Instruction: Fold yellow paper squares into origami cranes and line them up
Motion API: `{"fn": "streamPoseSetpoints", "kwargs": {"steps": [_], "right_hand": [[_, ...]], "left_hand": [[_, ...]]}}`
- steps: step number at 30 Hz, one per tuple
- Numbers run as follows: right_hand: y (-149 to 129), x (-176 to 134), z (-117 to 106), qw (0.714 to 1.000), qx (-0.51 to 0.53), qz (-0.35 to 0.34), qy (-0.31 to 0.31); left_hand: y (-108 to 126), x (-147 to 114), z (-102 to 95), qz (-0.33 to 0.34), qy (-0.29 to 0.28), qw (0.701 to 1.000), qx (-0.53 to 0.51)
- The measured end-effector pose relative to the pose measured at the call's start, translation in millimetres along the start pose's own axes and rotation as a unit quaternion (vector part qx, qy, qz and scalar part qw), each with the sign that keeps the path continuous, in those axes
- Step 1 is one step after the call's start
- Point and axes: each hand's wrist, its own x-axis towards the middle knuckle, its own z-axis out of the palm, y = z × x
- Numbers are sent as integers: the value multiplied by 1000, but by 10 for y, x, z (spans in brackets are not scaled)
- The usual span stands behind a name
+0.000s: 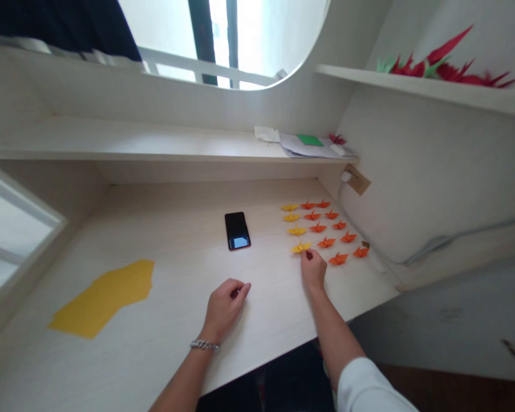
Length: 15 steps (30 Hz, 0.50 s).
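Observation:
My right hand [313,270] is closed, its fingertips at the near edge of a yellow paper crane [301,248]. That crane sits at the front of a column of several yellow cranes [297,230]. To their right, orange paper cranes [326,242] stand in two columns. My left hand [226,306] rests over the desk with curled fingers and the thumb against them, and nothing shows in it. A chain bracelet [205,345] circles the left wrist. Yellow paper sheets [107,294] lie spread out to the left.
A black phone [237,231] lies mid-desk [175,229]. Papers [300,147] and a green square [310,140] lie on the shelf above. A cable [373,243] runs along the right wall from a socket [357,179]. Red folded pieces [446,70] sit on the upper right shelf.

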Motion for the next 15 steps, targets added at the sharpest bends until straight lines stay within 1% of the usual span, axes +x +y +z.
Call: {"fn": "streamPoseSetpoints", "kwargs": {"steps": [6, 15], "right_hand": [[7, -10, 5, 1000, -12, 5, 2], [22, 21, 14, 1000, -18, 9, 11]], "left_hand": [[-12, -20, -27, 2, -1, 1000, -6], [34, -14, -47, -11, 11, 1000, 0]]}}
